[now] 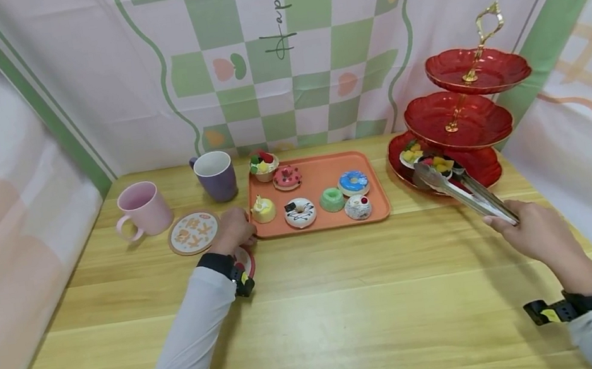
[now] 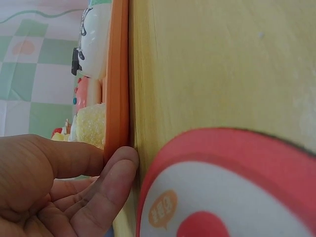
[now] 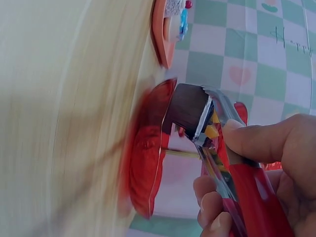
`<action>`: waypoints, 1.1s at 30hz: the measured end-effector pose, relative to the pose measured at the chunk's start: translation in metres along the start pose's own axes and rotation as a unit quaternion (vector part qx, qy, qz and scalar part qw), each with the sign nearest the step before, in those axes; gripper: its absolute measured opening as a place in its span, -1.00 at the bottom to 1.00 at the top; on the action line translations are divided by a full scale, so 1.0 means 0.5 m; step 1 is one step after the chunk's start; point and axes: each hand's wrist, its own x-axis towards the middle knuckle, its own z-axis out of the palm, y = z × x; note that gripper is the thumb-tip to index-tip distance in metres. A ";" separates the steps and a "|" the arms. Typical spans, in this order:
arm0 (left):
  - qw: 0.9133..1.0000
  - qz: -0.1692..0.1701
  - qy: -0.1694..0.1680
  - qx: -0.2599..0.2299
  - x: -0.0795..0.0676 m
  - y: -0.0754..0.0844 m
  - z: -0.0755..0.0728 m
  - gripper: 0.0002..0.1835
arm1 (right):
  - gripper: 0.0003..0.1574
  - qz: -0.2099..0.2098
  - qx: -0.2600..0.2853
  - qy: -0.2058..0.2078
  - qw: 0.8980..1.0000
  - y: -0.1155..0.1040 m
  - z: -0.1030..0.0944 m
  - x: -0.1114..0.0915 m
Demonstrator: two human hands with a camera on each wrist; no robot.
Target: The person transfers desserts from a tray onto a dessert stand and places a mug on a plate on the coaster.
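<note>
At the front left corner of the orange tray (image 1: pixel 325 225), my left hand (image 1: pixel 234 231) pinches the rim between thumb and fingers. My right hand (image 1: pixel 539 234) grips metal tongs (image 1: pixel 466 194). Between the tong tips is a fruit tart (image 1: pixel 442 165) in a dark cup, low at the bottom tier (image 1: pixel 492 171) of a red three-tier stand. Beside it on that tier sits another fruit tart (image 1: pixel 411 154). In the right wrist view the tongs (image 3: pixel 192 108) hide most of the held tart; whether it touches the tier I cannot tell.
Several pastries lie on the tray, among them a blue donut (image 1: pixel 354 182) and a white donut (image 1: pixel 300 213). Left of it stand a purple mug (image 1: pixel 217 180) and a pink mug (image 1: pixel 146 208). A round coaster (image 1: pixel 194 232) and a red-rimmed coaster (image 2: pixel 197 182) lie near my left hand.
</note>
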 end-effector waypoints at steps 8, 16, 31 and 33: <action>1.000 0.013 0.007 0.002 0.001 -0.002 -0.003 -0.95 | -0.25 0.043 -0.013 -0.041 0.998 0.041 -0.019 -0.002; 1.000 0.020 0.007 -0.008 0.000 -0.004 -0.002 -0.95 | -0.26 0.066 -0.018 -0.045 0.997 0.084 -0.021 0.002; 1.000 0.017 0.007 -0.006 -0.002 -0.005 0.001 -0.94 | -0.40 0.108 -0.028 -0.038 0.993 0.110 -0.019 0.040; 1.000 0.014 0.007 -0.005 -0.003 -0.004 0.001 -0.94 | -0.40 0.115 -0.030 -0.038 0.992 0.109 -0.019 0.046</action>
